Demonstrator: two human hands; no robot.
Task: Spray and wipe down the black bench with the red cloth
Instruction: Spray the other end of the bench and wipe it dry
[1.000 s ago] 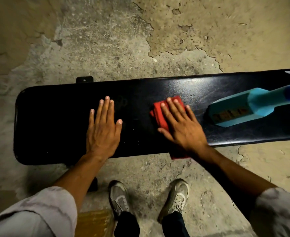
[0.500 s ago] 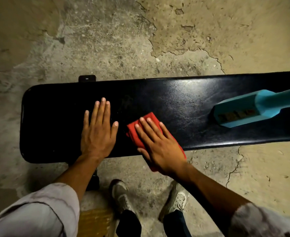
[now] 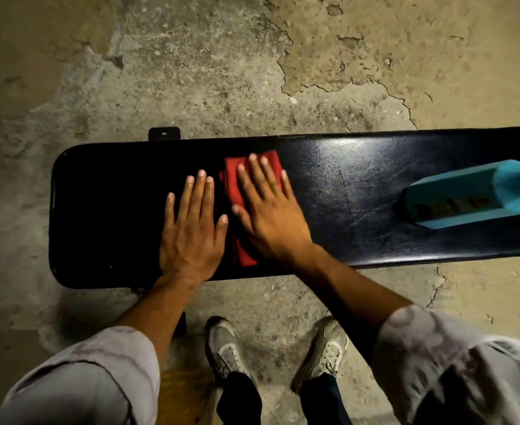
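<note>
A: what's changed? where's the red cloth (image 3: pixel 246 191)?

B: it's slid from the table (image 3: pixel 359 191)'s near edge to mid-width, beside the left hand (image 3: pixel 191 237). Right hand (image 3: pixel 271 216) presses it, fingers spread flat like the left's. Wiping's mid-stroke, I'd say.

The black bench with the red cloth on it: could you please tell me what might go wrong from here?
1. The turquoise spray bottle lies on its side on the glossy black padded bench; a wider sweep could knock it onto the cracked concrete floor.
2. The folded red cloth sits only partly under the right hand and may bunch or slip.
3. The flat left hand covers a patch that may stay unwiped.
</note>
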